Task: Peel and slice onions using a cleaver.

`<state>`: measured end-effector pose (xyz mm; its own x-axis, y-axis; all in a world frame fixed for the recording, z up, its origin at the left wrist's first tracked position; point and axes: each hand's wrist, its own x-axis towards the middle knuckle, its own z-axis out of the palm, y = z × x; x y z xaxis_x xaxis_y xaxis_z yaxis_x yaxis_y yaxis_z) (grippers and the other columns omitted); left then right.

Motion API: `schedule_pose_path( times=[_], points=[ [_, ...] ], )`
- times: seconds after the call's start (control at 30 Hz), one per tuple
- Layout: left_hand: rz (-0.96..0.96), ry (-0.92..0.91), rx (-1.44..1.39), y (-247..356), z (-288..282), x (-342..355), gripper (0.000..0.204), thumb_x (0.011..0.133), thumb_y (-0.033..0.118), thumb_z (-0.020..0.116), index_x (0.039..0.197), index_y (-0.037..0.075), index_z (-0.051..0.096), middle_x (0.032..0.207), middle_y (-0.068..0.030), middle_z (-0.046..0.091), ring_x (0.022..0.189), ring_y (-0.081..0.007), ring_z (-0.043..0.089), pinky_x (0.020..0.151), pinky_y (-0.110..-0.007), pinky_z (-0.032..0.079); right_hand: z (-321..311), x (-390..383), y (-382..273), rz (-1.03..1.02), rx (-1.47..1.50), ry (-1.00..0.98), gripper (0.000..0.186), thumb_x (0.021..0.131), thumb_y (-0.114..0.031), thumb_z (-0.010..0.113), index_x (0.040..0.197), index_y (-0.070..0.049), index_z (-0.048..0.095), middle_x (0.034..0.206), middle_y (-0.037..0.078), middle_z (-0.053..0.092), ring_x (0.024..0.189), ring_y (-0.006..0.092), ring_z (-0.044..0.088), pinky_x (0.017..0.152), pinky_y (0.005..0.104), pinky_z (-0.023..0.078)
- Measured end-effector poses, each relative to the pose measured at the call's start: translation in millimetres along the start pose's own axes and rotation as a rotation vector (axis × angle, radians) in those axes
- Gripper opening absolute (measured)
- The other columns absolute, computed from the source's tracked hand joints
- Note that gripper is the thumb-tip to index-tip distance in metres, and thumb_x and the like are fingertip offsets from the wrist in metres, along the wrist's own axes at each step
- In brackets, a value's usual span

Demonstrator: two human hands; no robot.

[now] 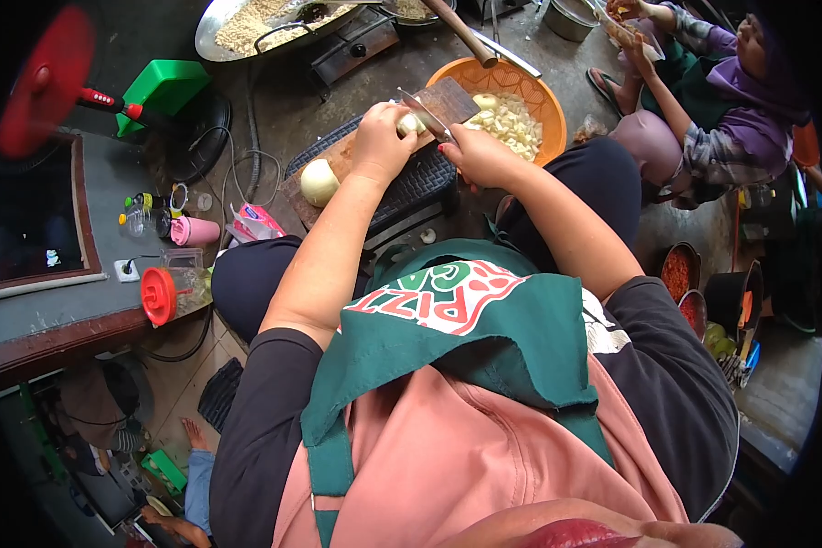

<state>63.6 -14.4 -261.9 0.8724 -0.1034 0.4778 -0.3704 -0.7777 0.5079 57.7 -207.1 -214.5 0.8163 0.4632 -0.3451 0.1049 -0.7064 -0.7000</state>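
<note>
My left hand point(384, 142) is closed around a peeled onion piece point(409, 122) on the wooden cutting board point(450, 97). My right hand point(475, 155) grips a knife point(424, 111), its blade at that onion. A large peeled onion point(320, 181) lies at the board's near left end, left of my forearm. The board rests on a black woven-pattern plastic surface point(420, 178). Just beyond my right hand an orange bowl point(546, 110) holds chopped onion pieces and a larger onion piece.
A wok point(247, 27) and stove point(352, 55) stand ahead. Left are a red fan point(41, 82), green bin point(151, 96), bottles and red-lidded jug point(160, 297). Right, a co-worker point(703, 119) handles food near pots point(680, 274). Another person's leg point(196, 484) shows lower left.
</note>
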Motion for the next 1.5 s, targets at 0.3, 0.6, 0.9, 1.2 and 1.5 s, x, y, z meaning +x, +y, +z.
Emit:
schedule_pose_path(
  times=[0.3, 0.6, 0.9, 1.2, 1.5],
  points=[
    [0.018, 0.071, -0.091, -3.8, 2.3, -6.7, 0.031, 0.065, 0.012, 0.075, 0.094, 0.002, 0.069, 0.101, -0.0137, 0.067, 0.096, -0.0296, 0.064, 0.088, -0.036, 0.051, 12.3, 27.2, -10.5, 0.06, -0.162, 0.035, 0.032, 0.095, -0.026, 0.046, 0.106, 0.004, 0.053, 0.087, 0.025, 0.067, 0.079, 0.0358, 0.068, 0.075, 0.0459, 0.051],
    [-0.004, 0.076, -0.096, -0.7, 2.4, -7.8, 0.03, 0.065, 0.011, 0.075, 0.094, 0.003, 0.07, 0.101, -0.0137, 0.068, 0.096, -0.0295, 0.064, 0.088, -0.036, 0.051, 31.2, 18.4, -4.6, 0.126, -0.323, 0.127, 0.034, 0.095, -0.029, 0.047, 0.109, 0.002, 0.054, 0.098, 0.024, 0.066, 0.094, 0.0391, 0.065, 0.083, 0.048, 0.049],
    [0.006, 0.083, -0.093, -0.7, 2.2, -6.5, 0.03, 0.066, 0.011, 0.075, 0.094, 0.003, 0.071, 0.101, -0.0141, 0.068, 0.096, -0.0295, 0.064, 0.088, -0.036, 0.051, 16.4, 20.7, 10.6, 0.097, -0.281, 0.092, 0.036, 0.094, -0.032, 0.049, 0.109, 0.001, 0.054, 0.101, 0.024, 0.066, 0.097, 0.0386, 0.064, 0.084, 0.0479, 0.048],
    [0.006, 0.118, -0.085, 5.7, 12.8, -4.5, 0.034, 0.068, 0.01, 0.075, 0.1, 0.005, 0.067, 0.106, -0.0144, 0.066, 0.096, -0.0305, 0.064, 0.087, -0.036, 0.051, -28.1, 6.9, 27.3, 0.201, -0.063, 0.245, 0.034, 0.095, -0.027, 0.047, 0.105, 0.005, 0.052, 0.079, 0.022, 0.066, 0.055, 0.0278, 0.066, 0.058, 0.0401, 0.053],
    [-0.059, 0.128, -0.207, 2.0, 18.1, -7.6, 0.03, 0.068, 0.008, 0.074, 0.096, 0.004, 0.062, 0.108, -0.0174, 0.064, 0.103, -0.0345, 0.06, 0.093, -0.04, 0.048, 9.1, -10.0, 5.4, 0.017, -0.113, 0.135, 0.03, 0.095, -0.027, 0.049, 0.1, 0.002, 0.051, 0.076, 0.021, 0.066, 0.054, 0.029, 0.065, 0.058, 0.0416, 0.052]
  ],
)
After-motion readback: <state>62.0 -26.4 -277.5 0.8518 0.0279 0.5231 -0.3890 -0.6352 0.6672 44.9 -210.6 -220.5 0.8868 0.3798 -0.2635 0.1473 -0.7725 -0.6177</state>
